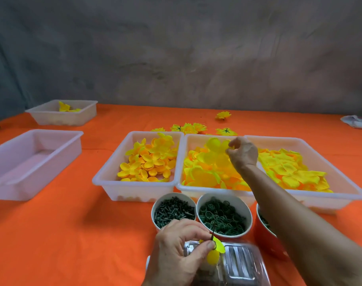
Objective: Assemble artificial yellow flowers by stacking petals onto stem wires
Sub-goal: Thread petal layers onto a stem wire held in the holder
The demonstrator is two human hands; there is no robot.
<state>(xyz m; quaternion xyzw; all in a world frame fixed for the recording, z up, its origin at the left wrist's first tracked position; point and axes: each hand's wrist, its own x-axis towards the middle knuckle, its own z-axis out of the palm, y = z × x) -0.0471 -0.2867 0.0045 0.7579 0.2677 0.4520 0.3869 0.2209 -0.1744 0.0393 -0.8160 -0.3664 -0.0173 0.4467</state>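
Fingers, right: thumb and fingertips (231, 145) pinch a large yellow petal layer (214, 150); right hand (240, 154) raised over the middle petal tray (181, 162); petal partly lifted above the heap; forearm reaches in from lower right
Fingers, left: thumb and forefinger (210, 245) pinch a thin green stem wire (213, 232); left hand (180, 250) low and near, over a clear plastic clamshell box (242, 263)
Stem wire: roughly upright, tip rising past the ring cup; small yellow petals (214, 254) already threaded on it, hanging just below the pinch
Left petal tray (105, 172): white plastic; holds small cupped yellow-orange petals; touching the middle tray along its side
Middle petal tray: flat large yellow petals with orange undersides
Right petal tray (340, 176): more yellow petals; right forearm crosses its near corner
Cups: three in a row just in front of the trays; left cup (173, 209) holds dark green pegs; middle cup (223, 215) holds dark green rings; right cup (264, 230) mostly hidden by the forearm, contents cannot tell
Finished flowers (188, 127): several yellow ones lying on the orange tablecloth (62, 223) behind the trays; one (223, 115) further back
Spare trays: one with nothing visible inside at left (31, 162); one far left at back (62, 112) with a few yellow pieces in it
Background: grey fabric backdrop (176, 48); white cloth-like item (356, 121) at right table edge
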